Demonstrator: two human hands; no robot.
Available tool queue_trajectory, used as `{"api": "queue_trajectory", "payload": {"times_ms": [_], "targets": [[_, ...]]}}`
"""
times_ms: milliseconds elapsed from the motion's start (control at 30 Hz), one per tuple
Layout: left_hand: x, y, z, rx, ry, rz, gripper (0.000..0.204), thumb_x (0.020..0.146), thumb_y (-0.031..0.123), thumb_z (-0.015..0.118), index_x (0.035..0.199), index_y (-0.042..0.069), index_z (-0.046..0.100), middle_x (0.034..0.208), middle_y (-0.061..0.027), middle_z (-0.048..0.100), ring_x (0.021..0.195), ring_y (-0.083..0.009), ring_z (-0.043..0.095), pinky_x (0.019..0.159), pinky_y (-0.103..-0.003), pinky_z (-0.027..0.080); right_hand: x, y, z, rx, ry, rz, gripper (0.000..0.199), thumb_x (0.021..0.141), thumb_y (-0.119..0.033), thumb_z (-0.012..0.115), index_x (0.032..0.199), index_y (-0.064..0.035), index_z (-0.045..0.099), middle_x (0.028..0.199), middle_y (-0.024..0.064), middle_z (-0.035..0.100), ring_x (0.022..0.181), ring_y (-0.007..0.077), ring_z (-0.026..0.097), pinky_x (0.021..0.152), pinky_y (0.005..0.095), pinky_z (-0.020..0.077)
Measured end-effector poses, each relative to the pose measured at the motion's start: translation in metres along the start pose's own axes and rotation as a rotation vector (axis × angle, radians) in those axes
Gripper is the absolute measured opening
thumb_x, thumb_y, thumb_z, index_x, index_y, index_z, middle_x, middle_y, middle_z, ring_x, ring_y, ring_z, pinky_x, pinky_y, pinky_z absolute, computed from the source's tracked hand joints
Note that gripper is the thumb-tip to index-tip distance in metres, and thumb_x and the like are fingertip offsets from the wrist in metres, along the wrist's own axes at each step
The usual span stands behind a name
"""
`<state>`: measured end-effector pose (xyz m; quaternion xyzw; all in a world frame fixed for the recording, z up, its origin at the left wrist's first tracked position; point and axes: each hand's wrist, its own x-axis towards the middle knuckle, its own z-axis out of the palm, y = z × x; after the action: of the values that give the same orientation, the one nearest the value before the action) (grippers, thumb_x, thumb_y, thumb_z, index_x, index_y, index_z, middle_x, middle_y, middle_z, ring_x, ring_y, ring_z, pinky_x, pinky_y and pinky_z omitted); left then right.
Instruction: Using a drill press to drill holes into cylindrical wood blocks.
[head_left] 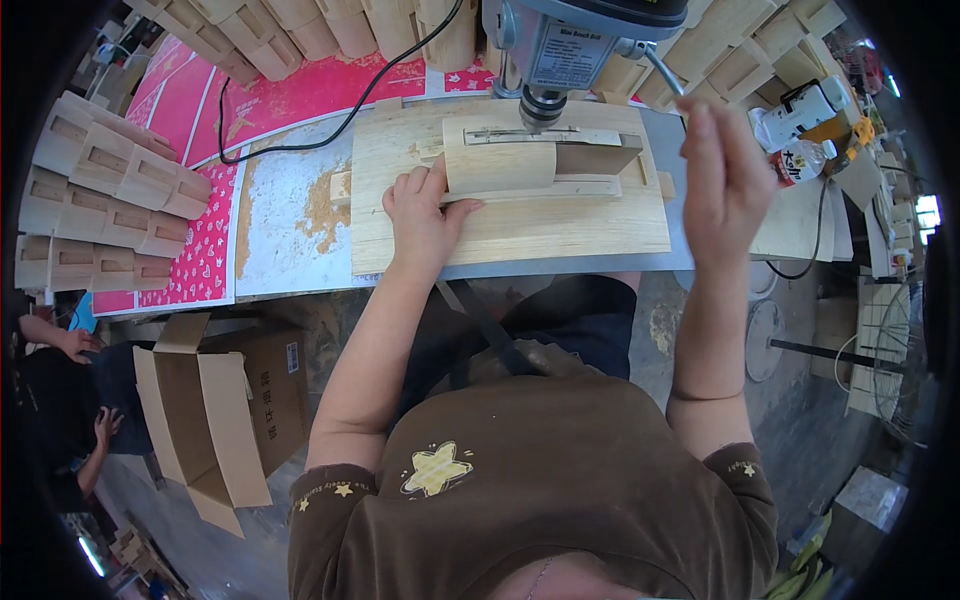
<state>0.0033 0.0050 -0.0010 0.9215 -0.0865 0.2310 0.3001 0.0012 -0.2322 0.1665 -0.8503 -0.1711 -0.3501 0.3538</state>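
Note:
A curved pale wooden block (500, 167) lies in a wooden jig on a flat board (560, 232), beneath the chuck (541, 108) of a bench drill. My left hand (420, 212) holds the block's left end, thumb along its near edge and fingers bent against its side. Raised at the right of the drill, my right hand (727, 180) has its fingers curled at the end of the feed lever (662, 70); they partly hide the lever's tip. A dark slanted face shows at the jig's right end. Any bit below the chuck is hard to make out.
Stacked wooden pieces (120, 165) line the left and back of the table. A black cable (340, 130) loops across the pink covering. At right are a bottle (803, 160) and a white container. An open carton (215, 410) stands on the floor, near another person (65, 400).

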Motion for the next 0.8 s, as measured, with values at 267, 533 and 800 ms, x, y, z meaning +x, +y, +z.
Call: {"api": "queue_trajectory", "payload": {"times_ms": [267, 533, 800], "targets": [[0.001, 0.002, 0.002, -0.015, 0.007, 0.002, 0.066, 0.063, 0.027, 0.077, 0.122, 0.009, 0.053, 0.083, -0.0026, 0.052, 0.085, -0.0227, 0.047, 0.082, -0.038, 0.028, -0.045, 0.047, 0.056, 0.119, 0.154, -0.085, 0.008, 0.083, -0.006, 0.060, 0.089, -0.0016, 0.063, 0.072, 0.0093, 0.057, 0.064, 0.0220, 0.054, 0.061, 0.0309, 0.0421], [-0.003, 0.003, -0.002, 0.025, -0.025, -0.026, 0.065, 0.063, 0.027, 0.077, 0.121, 0.009, 0.054, 0.085, -0.0027, 0.053, 0.086, -0.0232, 0.048, 0.083, -0.039, 0.028, 0.034, 0.012, 0.006, 0.089, 0.206, -0.113, 0.017, 0.091, -0.011, 0.051, 0.085, 0.0008, 0.062, 0.062, 0.0008, 0.049, 0.056, 0.0076, 0.045, 0.052, 0.0220, 0.0334], [0.011, 0.031, 0.025, -0.069, -0.057, 0.031, 0.065, 0.064, 0.028, 0.075, 0.122, 0.009, 0.053, 0.085, -0.0035, 0.054, 0.087, -0.0246, 0.049, 0.086, -0.042, 0.031, 0.145, 0.037, 0.018, -0.014, 0.123, -0.081, 0.030, 0.087, -0.022, 0.048, 0.085, 0.0051, 0.062, 0.066, 0.0130, 0.057, 0.066, 0.0176, 0.054, 0.064, 0.0296, 0.0420]]}}
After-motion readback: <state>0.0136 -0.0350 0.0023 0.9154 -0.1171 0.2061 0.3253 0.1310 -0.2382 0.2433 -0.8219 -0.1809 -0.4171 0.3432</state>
